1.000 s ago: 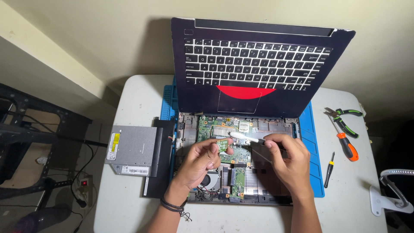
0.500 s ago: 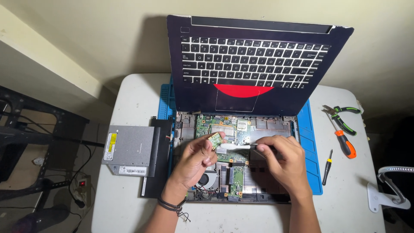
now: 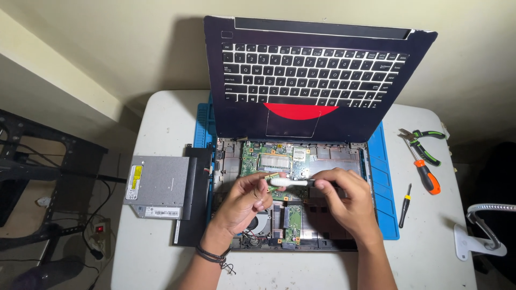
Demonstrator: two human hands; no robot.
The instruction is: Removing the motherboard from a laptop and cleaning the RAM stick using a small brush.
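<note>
While both pinch shut | left hand [image 3: 244, 201] | right hand [image 3: 344, 201] | white tool [image 3: 287, 182]

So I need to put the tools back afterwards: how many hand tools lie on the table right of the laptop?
3: green-handled pliers by the far edge, an orange-handled screwdriver below them, and a small black screwdriver beside the blue mat. Others may be hidden.

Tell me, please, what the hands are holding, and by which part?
Both hands grip a small white tool: left hand at its left end, right hand at its dark right end.
</note>
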